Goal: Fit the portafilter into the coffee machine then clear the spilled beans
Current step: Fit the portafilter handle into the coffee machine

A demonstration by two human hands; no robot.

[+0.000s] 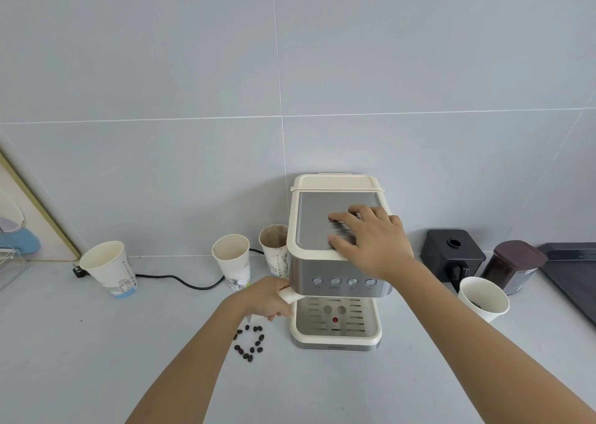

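Fingers of the left hand point(267, 297) wrap the portafilter's cream handle point(289, 295) beside the boxy coffee machine point(338, 262); right hand point(371, 239) lies open, flat on its ribbed steel top; glossy oval beans point(250, 343) scatter left of its base.

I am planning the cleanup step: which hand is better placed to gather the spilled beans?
Probably the left hand: it grips the portafilter handle just above the beans. The right hand lies atop the coffee machine.

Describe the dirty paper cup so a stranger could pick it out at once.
Find the cream and steel coffee machine against the grey tiled wall. Three paper cups stand on the counter to its left; take the one nearest the machine, the stained cup, partly hidden by the machine's top. It alone has brown coffee residue coating its inside, while the other two are clean.
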